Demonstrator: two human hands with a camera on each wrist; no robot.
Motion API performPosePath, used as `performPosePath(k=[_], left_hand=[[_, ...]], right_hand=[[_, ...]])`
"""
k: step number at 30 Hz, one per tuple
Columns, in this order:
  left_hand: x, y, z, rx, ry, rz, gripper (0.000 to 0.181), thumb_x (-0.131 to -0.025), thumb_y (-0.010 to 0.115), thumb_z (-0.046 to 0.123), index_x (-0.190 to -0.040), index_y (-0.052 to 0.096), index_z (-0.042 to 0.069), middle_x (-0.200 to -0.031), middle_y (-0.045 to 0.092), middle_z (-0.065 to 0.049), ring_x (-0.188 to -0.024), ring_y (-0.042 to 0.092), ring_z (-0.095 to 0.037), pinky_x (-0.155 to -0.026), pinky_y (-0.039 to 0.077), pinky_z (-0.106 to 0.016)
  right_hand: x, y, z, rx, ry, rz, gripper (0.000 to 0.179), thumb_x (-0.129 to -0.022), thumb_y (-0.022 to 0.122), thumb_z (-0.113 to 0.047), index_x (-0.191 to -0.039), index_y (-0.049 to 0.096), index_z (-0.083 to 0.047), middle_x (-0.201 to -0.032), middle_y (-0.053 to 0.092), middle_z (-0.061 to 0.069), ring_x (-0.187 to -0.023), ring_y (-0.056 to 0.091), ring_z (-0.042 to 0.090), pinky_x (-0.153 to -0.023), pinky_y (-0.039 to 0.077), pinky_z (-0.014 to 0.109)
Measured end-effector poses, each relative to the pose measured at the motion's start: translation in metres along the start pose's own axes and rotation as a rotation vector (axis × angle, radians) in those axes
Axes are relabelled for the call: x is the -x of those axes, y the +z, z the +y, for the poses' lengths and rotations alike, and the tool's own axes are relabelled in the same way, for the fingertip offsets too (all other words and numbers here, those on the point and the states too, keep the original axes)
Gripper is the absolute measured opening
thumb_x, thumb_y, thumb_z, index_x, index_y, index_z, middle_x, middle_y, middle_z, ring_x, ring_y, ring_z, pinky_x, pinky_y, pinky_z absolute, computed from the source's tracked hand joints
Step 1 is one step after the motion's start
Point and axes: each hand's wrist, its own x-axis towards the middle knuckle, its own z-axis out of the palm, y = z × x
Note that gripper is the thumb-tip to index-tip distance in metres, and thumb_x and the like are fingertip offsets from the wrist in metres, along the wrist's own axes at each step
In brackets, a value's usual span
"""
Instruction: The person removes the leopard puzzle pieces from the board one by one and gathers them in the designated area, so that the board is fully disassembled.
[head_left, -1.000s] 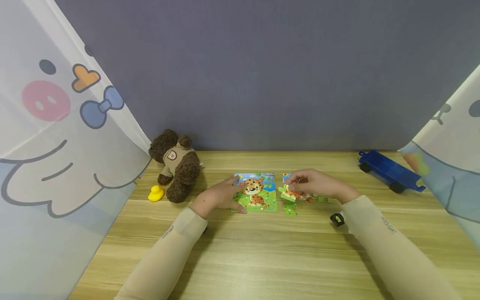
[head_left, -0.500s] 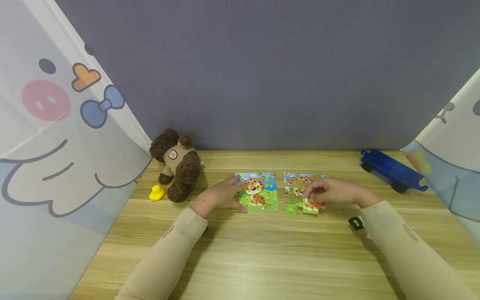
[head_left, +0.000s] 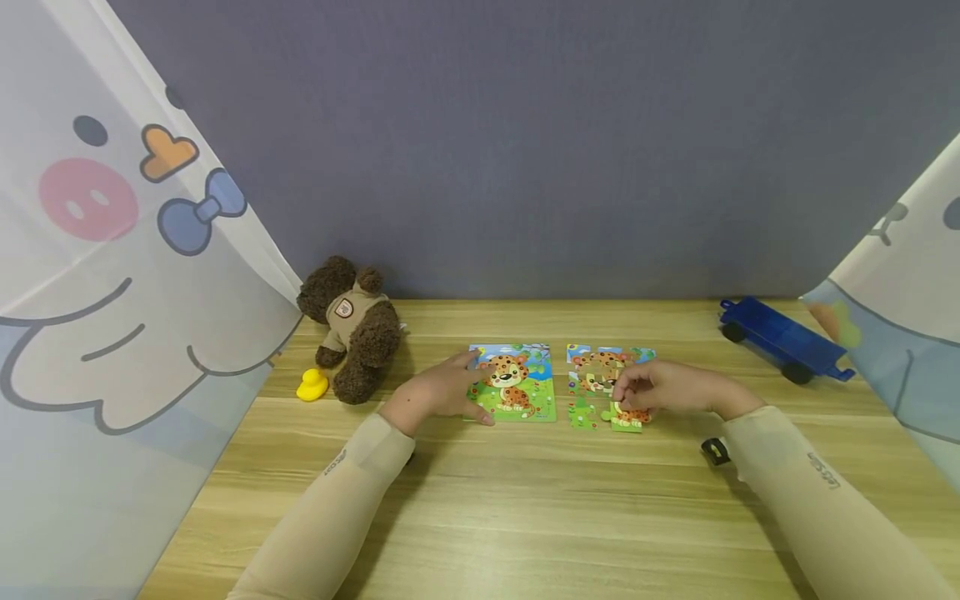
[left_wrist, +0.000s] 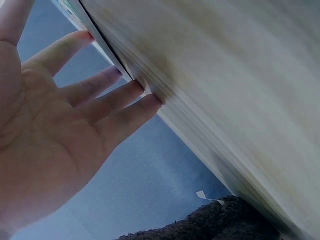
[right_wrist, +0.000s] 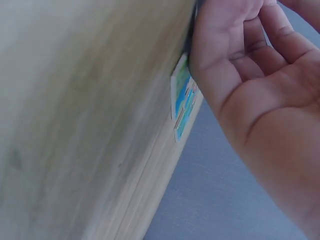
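Observation:
My left hand [head_left: 442, 392] lies with spread, straight fingers over the left edge of a leopard picture card [head_left: 538, 390]. In the left wrist view that hand [left_wrist: 55, 120] shows its palm, fingertips at the card's edge. To the right of the card is a partly joined jigsaw puzzle [head_left: 596, 360] of the same leopard. My right hand [head_left: 663, 387] pinches a puzzle piece [head_left: 628, 422] with the leopard's feet and green grass, low at the puzzle's bottom side. A green corner piece [head_left: 582, 415] lies left of it. The right hand hides part of the puzzle.
A brown teddy bear [head_left: 356, 333] and a yellow rubber duck [head_left: 312, 385] are on the left of the wooden table [head_left: 480, 517]. A blue toy wagon [head_left: 783, 337] stands at the back right. A small black object [head_left: 716, 452] shows beside the right wrist.
My right hand has moved right and a little toward me with the puzzle piece, uncovering the upper part of the puzzle. The left hand has stayed in place.

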Motion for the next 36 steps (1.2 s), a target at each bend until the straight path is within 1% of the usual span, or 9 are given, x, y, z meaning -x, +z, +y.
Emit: performPosePath(k=[10, 14, 17, 22, 25, 29, 31, 33, 36], left_hand=[[-0.002, 0.001, -0.002, -0.006, 0.002, -0.003, 0.098, -0.088, 0.082, 0.057, -0.169, 0.034, 0.029, -0.183, 0.007, -0.006, -0.171, 0.006, -0.033, -0.134, 0.027, -0.063], [-0.001, 0.0, -0.001, -0.002, -0.007, -0.005, 0.098, -0.089, 0.082, 0.057, -0.169, 0.033, 0.03, -0.183, 0.006, -0.006, -0.171, 0.006, -0.033, -0.134, 0.026, -0.063], [0.0, 0.0, 0.0, -0.001, -0.011, -0.008, 0.098, -0.089, 0.082, 0.056, -0.169, 0.032, 0.03, -0.183, 0.006, -0.006, -0.171, 0.006, -0.033, -0.134, 0.026, -0.063], [-0.001, -0.003, 0.002, 0.002, -0.007, -0.027, 0.1, -0.089, 0.083, 0.055, -0.17, 0.031, 0.029, -0.183, 0.007, -0.009, -0.171, 0.006, -0.034, -0.134, 0.025, -0.063], [-0.003, -0.007, 0.004, -0.005, 0.0, -0.035, 0.1, -0.089, 0.083, 0.057, -0.17, 0.033, 0.026, -0.182, 0.011, -0.013, -0.17, 0.011, -0.038, -0.133, 0.028, -0.065], [-0.007, -0.013, 0.01, -0.018, -0.009, -0.032, 0.096, -0.09, 0.08, 0.061, -0.167, 0.039, 0.021, -0.178, 0.025, -0.015, -0.164, 0.029, -0.042, -0.128, 0.039, -0.062], [-0.009, -0.015, 0.013, -0.02, -0.022, -0.024, 0.092, -0.091, 0.078, 0.062, -0.165, 0.043, 0.02, -0.175, 0.031, -0.014, -0.161, 0.036, -0.042, -0.125, 0.043, -0.061], [-0.01, -0.015, 0.015, -0.026, -0.031, -0.009, 0.091, -0.092, 0.078, 0.062, -0.165, 0.043, 0.02, -0.175, 0.032, -0.012, -0.161, 0.035, -0.042, -0.124, 0.043, -0.061], [-0.012, -0.013, 0.019, -0.013, -0.042, 0.002, 0.095, -0.091, 0.077, 0.064, -0.168, 0.038, 0.025, -0.181, 0.019, -0.01, -0.167, 0.019, -0.043, -0.126, 0.039, -0.066]], right_hand=[[-0.002, 0.003, 0.0, 0.014, 0.007, 0.026, 0.017, -0.106, 0.069, -0.02, -0.114, 0.07, -0.005, -0.097, 0.067, 0.006, -0.077, 0.056, 0.011, -0.065, 0.052, 0.027], [-0.002, 0.001, -0.002, 0.041, 0.009, 0.04, 0.018, -0.108, 0.066, -0.022, -0.115, 0.07, -0.006, -0.103, 0.068, 0.008, -0.078, 0.055, 0.012, -0.065, 0.051, 0.026], [-0.003, -0.001, -0.004, 0.036, 0.01, 0.056, 0.019, -0.11, 0.061, -0.02, -0.116, 0.069, -0.005, -0.105, 0.064, 0.009, -0.074, 0.052, 0.011, -0.063, 0.048, 0.025], [-0.007, -0.003, -0.01, 0.033, 0.026, 0.095, 0.023, -0.112, 0.057, -0.022, -0.119, 0.068, -0.003, -0.088, 0.056, 0.006, -0.068, 0.046, 0.009, -0.057, 0.043, 0.025], [-0.01, -0.004, -0.017, 0.034, 0.023, 0.112, 0.026, -0.113, 0.056, -0.025, -0.119, 0.067, -0.002, -0.078, 0.049, 0.003, -0.065, 0.042, 0.01, -0.055, 0.039, 0.026], [-0.02, -0.002, -0.026, 0.02, 0.005, 0.122, 0.028, -0.113, 0.056, -0.027, -0.118, 0.066, -0.001, -0.08, 0.05, 0.003, -0.066, 0.043, 0.012, -0.057, 0.041, 0.029], [-0.027, 0.0, -0.03, 0.028, -0.011, 0.125, 0.029, -0.112, 0.058, -0.029, -0.117, 0.067, -0.002, -0.083, 0.052, 0.004, -0.067, 0.046, 0.013, -0.059, 0.045, 0.031], [-0.035, 0.004, -0.035, 0.03, -0.029, 0.122, 0.028, -0.112, 0.059, -0.029, -0.119, 0.068, -0.004, -0.086, 0.057, 0.007, -0.069, 0.051, 0.015, -0.061, 0.051, 0.033], [-0.047, 0.011, -0.042, 0.048, -0.067, 0.118, 0.025, -0.111, 0.06, -0.025, -0.123, 0.068, -0.005, -0.099, 0.067, 0.012, -0.077, 0.06, 0.021, -0.067, 0.057, 0.038]])
